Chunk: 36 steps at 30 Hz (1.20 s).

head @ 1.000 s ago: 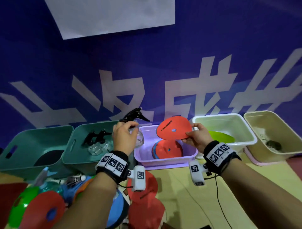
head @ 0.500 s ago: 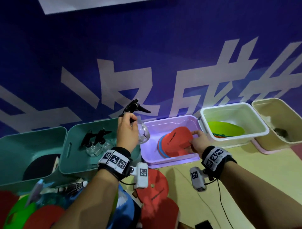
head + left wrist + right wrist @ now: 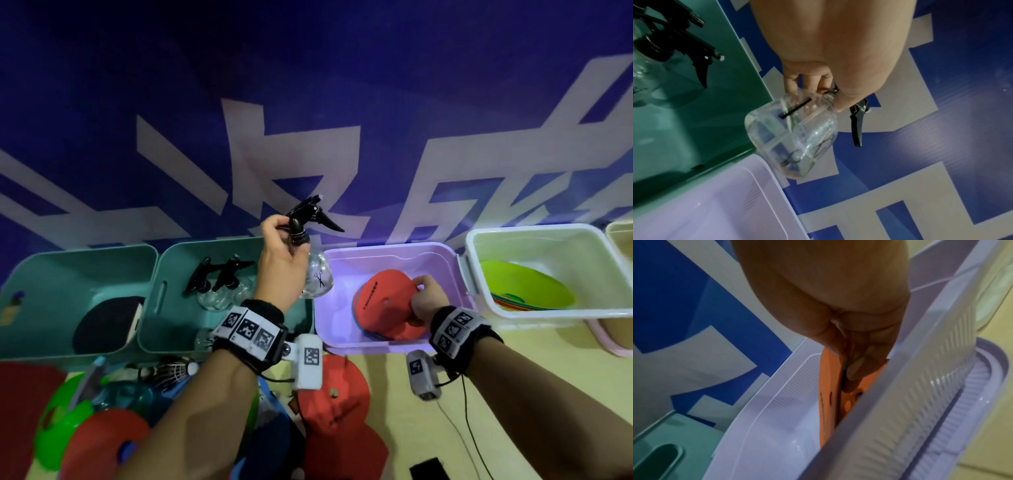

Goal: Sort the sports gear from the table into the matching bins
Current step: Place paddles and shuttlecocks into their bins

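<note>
Five bins stood along the wall: two teal bins, one purple, one white and one beige at the frame's edge. Three spray bottles were in view, two in a teal bin and one held up. One shuttlecock lay on the table; the discs overlapped too much to count.
</note>
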Each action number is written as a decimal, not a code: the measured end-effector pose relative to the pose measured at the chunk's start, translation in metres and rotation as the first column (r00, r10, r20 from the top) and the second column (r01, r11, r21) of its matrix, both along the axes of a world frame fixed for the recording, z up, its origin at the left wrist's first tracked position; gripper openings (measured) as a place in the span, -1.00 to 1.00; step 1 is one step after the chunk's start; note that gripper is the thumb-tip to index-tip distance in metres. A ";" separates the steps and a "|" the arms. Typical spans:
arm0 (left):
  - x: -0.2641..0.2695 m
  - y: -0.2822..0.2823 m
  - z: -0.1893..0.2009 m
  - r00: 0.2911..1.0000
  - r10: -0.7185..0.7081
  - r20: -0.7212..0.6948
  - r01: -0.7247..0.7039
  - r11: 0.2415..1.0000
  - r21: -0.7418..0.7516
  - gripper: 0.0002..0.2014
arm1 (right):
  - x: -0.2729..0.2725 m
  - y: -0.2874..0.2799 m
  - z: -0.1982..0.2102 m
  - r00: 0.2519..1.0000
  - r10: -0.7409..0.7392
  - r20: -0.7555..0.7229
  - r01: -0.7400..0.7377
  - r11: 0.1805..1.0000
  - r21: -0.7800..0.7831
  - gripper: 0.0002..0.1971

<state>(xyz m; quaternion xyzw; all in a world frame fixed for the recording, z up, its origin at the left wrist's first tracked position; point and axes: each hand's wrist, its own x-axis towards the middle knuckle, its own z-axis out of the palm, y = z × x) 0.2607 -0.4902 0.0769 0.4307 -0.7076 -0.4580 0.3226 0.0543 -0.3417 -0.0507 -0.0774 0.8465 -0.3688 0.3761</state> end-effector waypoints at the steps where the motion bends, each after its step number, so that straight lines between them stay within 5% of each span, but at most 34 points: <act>1: 0.000 0.000 0.000 1.000 0.006 0.000 -0.006 1.000 -0.002 -0.49 | -0.002 0.001 -0.003 1.000 0.007 -0.007 -0.007 1.000 0.012 -0.68; 10: 0.006 0.007 0.009 0.999 0.038 0.018 -0.038 0.998 0.052 -0.15 | -0.003 0.011 0.020 0.996 0.083 -0.034 -0.082 0.996 0.032 -0.48; 19: 0.041 0.013 0.035 0.993 0.112 0.047 -0.108 0.992 -0.070 -0.58 | 0.041 -0.022 0.092 0.976 0.212 -0.044 -0.216 0.937 -0.275 -0.49; 28: 0.106 -0.006 0.039 0.977 0.168 0.133 -0.160 0.985 -0.066 -0.63 | 0.129 -0.073 0.168 0.852 0.519 -0.069 -0.475 0.710 -0.521 -0.52; 36: 0.128 -0.024 0.026 0.954 0.136 0.268 -0.130 0.991 -0.040 -0.69 | 0.174 -0.110 0.166 0.753 0.658 0.012 -0.543 0.631 -0.554 -0.51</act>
